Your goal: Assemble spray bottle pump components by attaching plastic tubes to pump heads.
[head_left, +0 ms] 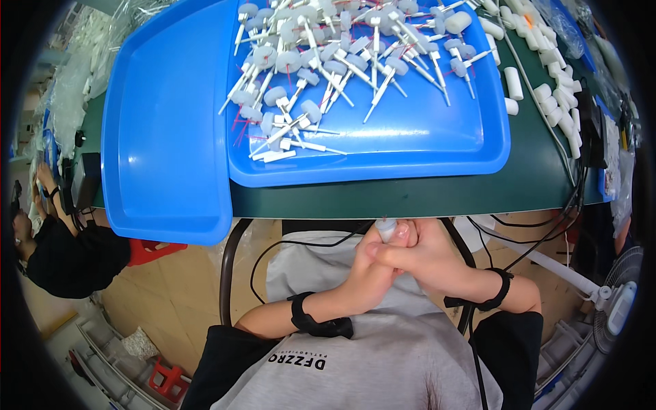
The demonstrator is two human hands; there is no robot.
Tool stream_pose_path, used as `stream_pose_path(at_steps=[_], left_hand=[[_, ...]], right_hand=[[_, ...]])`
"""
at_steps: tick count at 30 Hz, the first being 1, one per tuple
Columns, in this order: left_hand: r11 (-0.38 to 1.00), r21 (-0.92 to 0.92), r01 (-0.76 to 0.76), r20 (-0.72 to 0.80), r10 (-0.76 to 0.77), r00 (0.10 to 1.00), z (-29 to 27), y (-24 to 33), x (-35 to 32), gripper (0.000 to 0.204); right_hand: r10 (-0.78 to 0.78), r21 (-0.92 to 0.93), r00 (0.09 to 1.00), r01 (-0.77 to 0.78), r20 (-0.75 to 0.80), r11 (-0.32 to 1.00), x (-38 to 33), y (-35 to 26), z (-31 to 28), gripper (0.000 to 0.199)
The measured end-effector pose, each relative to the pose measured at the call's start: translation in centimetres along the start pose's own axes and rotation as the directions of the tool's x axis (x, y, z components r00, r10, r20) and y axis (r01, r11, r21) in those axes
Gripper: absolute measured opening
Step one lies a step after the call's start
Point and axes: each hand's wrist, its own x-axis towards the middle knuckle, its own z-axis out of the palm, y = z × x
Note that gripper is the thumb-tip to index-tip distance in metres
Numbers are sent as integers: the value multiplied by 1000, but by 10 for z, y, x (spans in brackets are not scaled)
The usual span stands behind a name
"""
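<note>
Close to my body, just off the table's front edge, my left hand (370, 270) and my right hand (432, 254) are closed together, fingers overlapping. A small white plastic part (386, 229) pokes out at the top between them; its lower portion is hidden in my fingers. Beyond my hands, a blue tray (383, 171) bears a heap of white plastic stems with round greyish discs (288, 62), some with thin red wires. Which fingers press the part is hard to see.
Left of the heap stands another blue tray (167, 130) with a bare bottom. White cylinders (513, 83) lie on the green table (410, 198) at the right, beside cables. A fan (618, 304) stands lower right. Another person (72, 253) sits at far left.
</note>
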Motion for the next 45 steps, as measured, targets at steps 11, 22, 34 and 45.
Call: stream_pose_path(at_steps=[11,22,34,45], left_hand=[[990,-18,139,193,-133,972,-23,15,-7,19],[942,-114,314,253,-278,927,-30,23,-11,28],[996,12,92,190,-93,977,-16,10,-4,30],[991,-36,126,250,-113,962,-28,18,-8,27]], right_hand=[[173,142,981,-184,86,973,-11,2,10,43],[100,205,984,-130,147,970,-11,23,9,57],[-66,-100,990,79,122,992,0,3,-2,46],[-94,-26,994,96,53,995,-13,22,16,43]])
